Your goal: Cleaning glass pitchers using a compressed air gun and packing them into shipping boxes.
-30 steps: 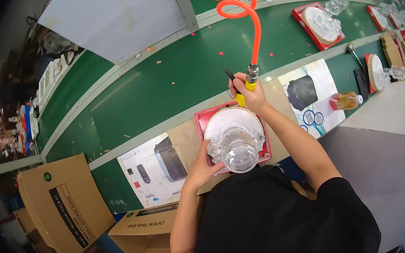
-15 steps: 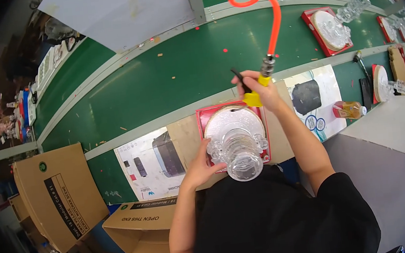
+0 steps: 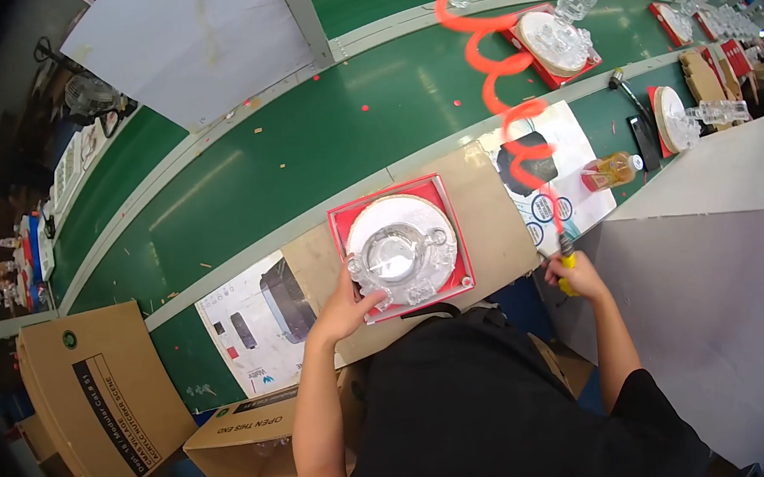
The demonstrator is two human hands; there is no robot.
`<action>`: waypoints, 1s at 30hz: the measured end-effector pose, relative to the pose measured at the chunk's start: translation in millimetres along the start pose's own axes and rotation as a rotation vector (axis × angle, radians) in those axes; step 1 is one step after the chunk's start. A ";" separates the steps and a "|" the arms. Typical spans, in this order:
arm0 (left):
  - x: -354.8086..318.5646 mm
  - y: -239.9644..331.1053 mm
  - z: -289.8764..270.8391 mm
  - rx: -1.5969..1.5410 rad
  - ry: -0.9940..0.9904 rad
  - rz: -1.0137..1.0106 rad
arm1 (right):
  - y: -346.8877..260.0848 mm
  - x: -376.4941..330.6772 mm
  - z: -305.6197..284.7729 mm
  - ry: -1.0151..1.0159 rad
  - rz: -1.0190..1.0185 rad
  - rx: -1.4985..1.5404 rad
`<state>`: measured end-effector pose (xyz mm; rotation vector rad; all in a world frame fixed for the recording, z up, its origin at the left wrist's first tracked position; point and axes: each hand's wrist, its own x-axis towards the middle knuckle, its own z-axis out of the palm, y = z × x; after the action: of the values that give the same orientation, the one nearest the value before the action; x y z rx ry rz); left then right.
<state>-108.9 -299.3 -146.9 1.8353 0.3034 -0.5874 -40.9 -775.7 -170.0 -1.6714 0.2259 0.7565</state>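
My left hand (image 3: 345,308) grips the lower left edge of a clear acrylic ornament (image 3: 393,254), its thumb and fingers apart around the rim. The ornament has a clear round column in the middle and a round white base (image 3: 440,218). It sits in a shallow red box (image 3: 452,196) on the bench edge in front of me. My right hand (image 3: 583,275), off to the right beyond the bench edge, is closed round a yellow air blow gun (image 3: 569,262). An orange coiled hose (image 3: 506,67) runs up from the gun, smeared by motion.
Flattened cardboard (image 3: 492,218) lies under the red box. To the right stand an amber drink bottle (image 3: 612,170), a hammer (image 3: 629,91) and another ornament (image 3: 670,120). A second boxed ornament (image 3: 557,41) lies farther back. Cardboard cartons (image 3: 91,390) stand at left.
My right hand has moved the air blow gun away from the ornament, down and to the right. The ornament's column now stands more upright in view. My left hand stays at its edge.
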 end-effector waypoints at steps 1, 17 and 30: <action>-1.2 -6.2 0.7 0.016 0.030 0.100 | 21.2 1.5 -0.5 -0.074 0.128 -0.070; -41.4 152.4 44.3 -0.078 0.564 0.717 | 100.3 61.4 8.1 -0.202 0.060 -0.894; -110.4 159.8 2.0 -0.569 0.951 1.091 | 2.3 9.7 54.8 -0.558 0.480 -0.933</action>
<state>-125.6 -346.5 40.8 1.3116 0.0299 1.0507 -54.1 -722.7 -180.9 -2.1884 -0.1686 1.8538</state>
